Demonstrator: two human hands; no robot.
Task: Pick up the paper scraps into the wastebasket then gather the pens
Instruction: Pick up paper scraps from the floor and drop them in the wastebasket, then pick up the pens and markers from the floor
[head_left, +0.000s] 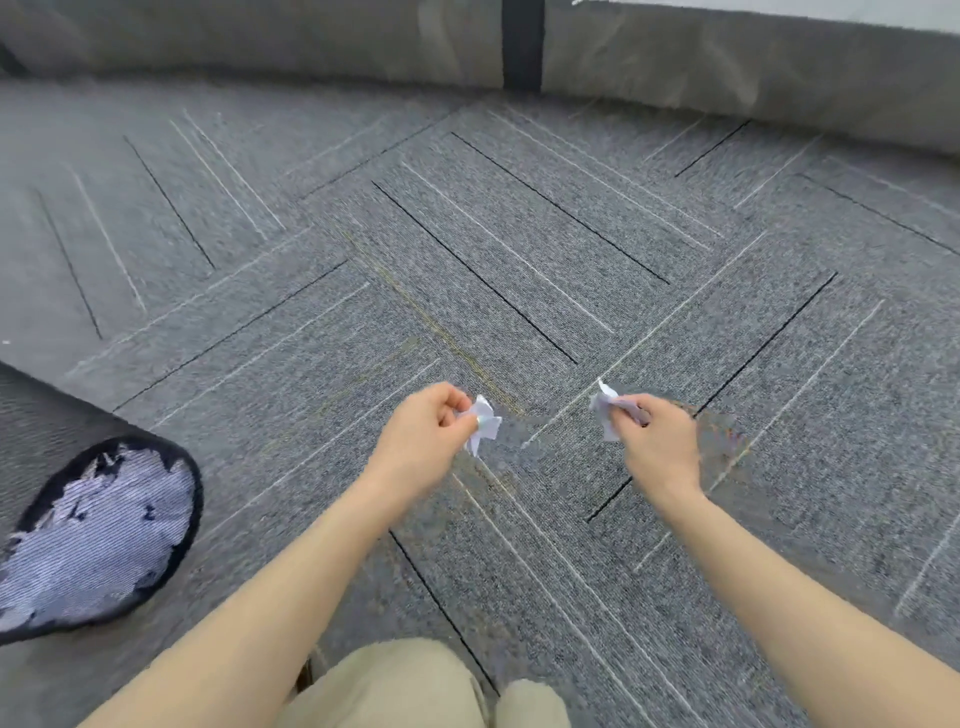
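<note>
From the head camera I am looking down at grey carpet tiles (519, 249) crossed by thin black and pale stripes set at angles to one another. Both of my bare forearms reach forward over the floor.

My left hand (421, 431) is curled, thumb and fingertips pressed together on a crumpled white paper scrap (484, 423); the scrap sticks out to the right of the fingers, held up off the carpet. My right hand (655, 439) is closed the same way, pinching a second white paper scrap (604, 408) that pokes out up and to the left of its fingertips. The two scraps are near each other, apart, with bare carpet showing between them.

At the lower left edge sits the wastebasket (192, 499), a dark mesh rim seen from above, partly cut off by the frame. White paper (93, 540) fills much of its inside, though the picture is smeared there and I cannot make out single pieces. The basket is well apart from both hands, off to the left of my left forearm.

At the bottom, between the forearms, my knees in beige trousers (395, 686) show. Along the top runs a grey upholstered panel (260, 36) with a dark vertical gap (522, 44).
</note>
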